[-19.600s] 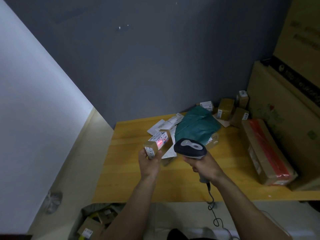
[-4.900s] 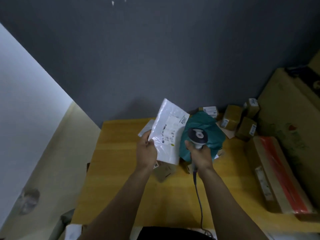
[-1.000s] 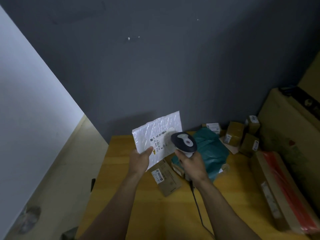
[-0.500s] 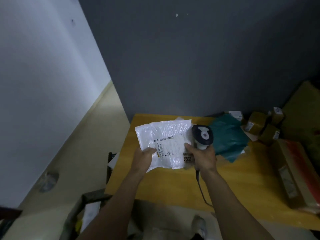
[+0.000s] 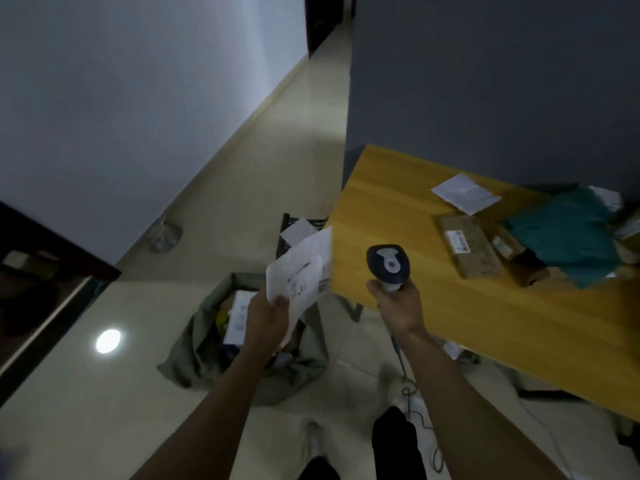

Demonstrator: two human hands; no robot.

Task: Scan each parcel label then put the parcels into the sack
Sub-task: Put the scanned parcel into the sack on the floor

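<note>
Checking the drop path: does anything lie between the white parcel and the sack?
Nothing shows there in the head view. The left hand holds the white parcel over the open sack, with only parcels already inside beneath it.

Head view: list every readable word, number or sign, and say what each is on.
None can be read.
Label on the mailer, held in the left hand: blurred.
Label on the brown box on the table: too small.
Label on the small box beside it: too small.
Label on the white parcel in the sack: blurred.
</note>
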